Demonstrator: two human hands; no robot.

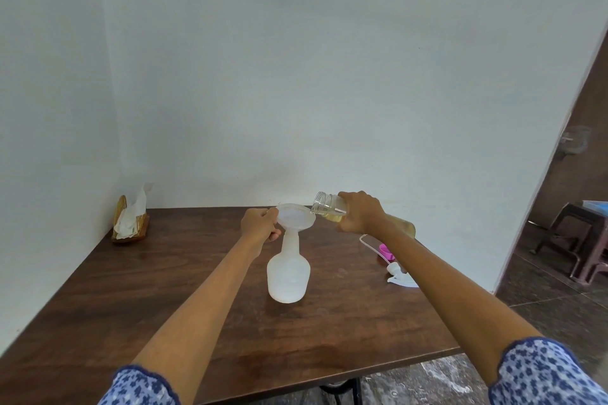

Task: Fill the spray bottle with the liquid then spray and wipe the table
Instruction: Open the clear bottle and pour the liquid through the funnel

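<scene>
two bare forearms, short sleeves: left sleeve and right sleeve in pale blue cloth with small dark blue flowers (left hem scalloped, edged dark blue).

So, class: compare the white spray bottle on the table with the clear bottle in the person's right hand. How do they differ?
The white spray bottle stands upright on the table; the clear bottle is tipped over in the right hand. The white spray bottle is cloudy, the clear bottle see-through with yellowish liquid. The white spray bottle carries a funnel; the clear bottle's mouth is bare. Both are uncapped.
</scene>
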